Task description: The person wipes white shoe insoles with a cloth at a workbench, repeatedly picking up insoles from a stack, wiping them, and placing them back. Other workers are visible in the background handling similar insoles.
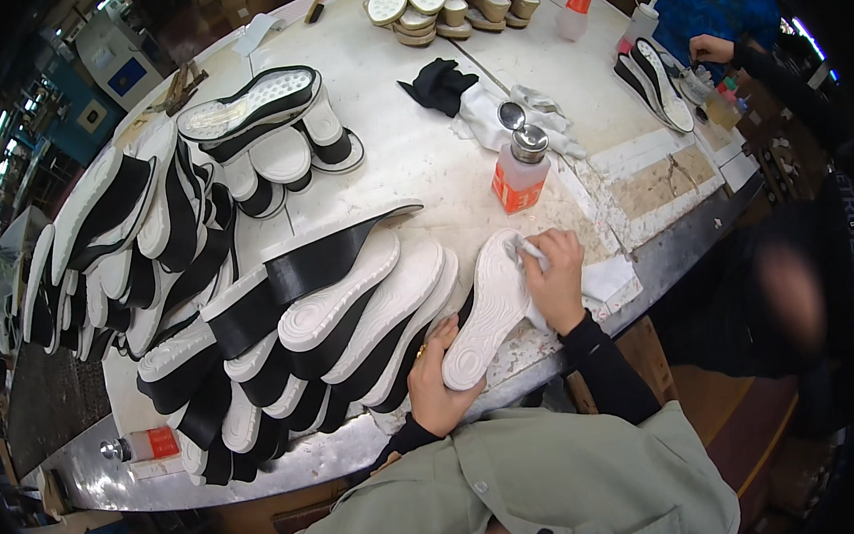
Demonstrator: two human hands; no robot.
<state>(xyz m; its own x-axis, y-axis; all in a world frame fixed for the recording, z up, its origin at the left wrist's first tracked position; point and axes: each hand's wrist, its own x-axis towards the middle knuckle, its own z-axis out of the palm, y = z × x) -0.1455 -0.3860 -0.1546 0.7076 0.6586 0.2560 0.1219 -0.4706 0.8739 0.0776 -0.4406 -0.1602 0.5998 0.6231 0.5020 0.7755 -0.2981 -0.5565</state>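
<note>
The left hand (437,389) curls round a white sole (490,307), likely keeping it steady; the right hand (557,279) pinches a cloth (530,250) at its far end.

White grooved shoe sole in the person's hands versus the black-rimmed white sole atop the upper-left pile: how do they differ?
The white grooved shoe sole shows curving grooves, while the black-rimmed white sole shows small round hollows. The grooved one is steadied by the left hand; the rimmed one rests on other soles. Both are long and rounded at the ends.
</note>
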